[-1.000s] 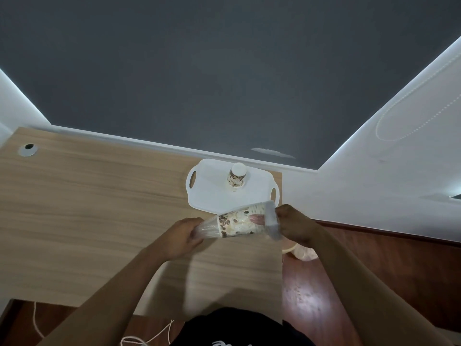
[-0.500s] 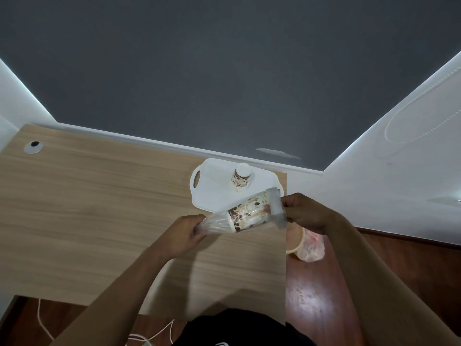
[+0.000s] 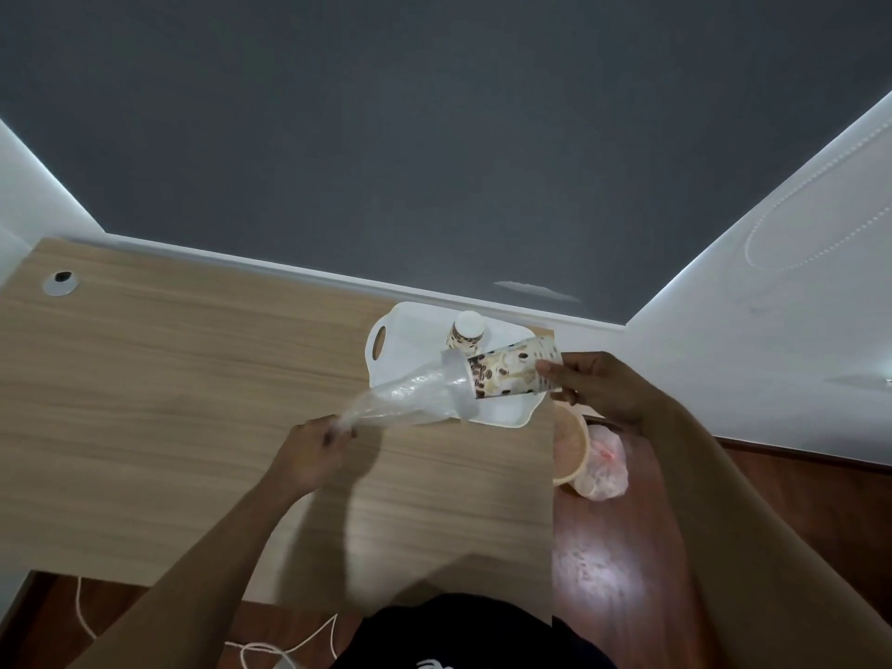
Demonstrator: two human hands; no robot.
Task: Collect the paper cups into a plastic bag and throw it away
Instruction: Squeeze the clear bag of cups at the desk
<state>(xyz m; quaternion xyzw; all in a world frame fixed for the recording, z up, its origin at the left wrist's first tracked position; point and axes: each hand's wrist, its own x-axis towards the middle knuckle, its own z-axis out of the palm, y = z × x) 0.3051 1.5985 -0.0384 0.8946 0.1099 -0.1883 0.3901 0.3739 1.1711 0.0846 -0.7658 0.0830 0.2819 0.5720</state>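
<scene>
1. While you work above the pale wooden desk [image 3: 193, 403], note the white plastic tray with cut-out handles [image 3: 410, 330] at its far right corner. Both only carry things, since what you are handling is in the air over the tray's near edge.
2. The clear, thin plastic bag [image 3: 410, 395] is limp, light and slick. Your left hand [image 3: 311, 451] pinches its bunched closed end. I judge the whitish band at the mouth to be the better place to hold when feeding cups in, because the film elsewhere will likely stretch or slip.
3. The nested stack of coffee-bean-printed paper cups [image 3: 511, 374] is light and probably crushes easily. Your right hand [image 3: 598, 386] clasps its wide end, thumb pressed on the paper. Grip gently near the rims, where the paper should be stiffest.
4. One more printed paper cup [image 3: 467, 333] stands upside down on the tray, towards its far edge, with neither hand on it.
5. A second ago the bag sheathed the stack, with its mouth by your right hand. Now the mouth sits at the stack's narrow end, most of the stack is bare, and your hands are farther apart.
</scene>
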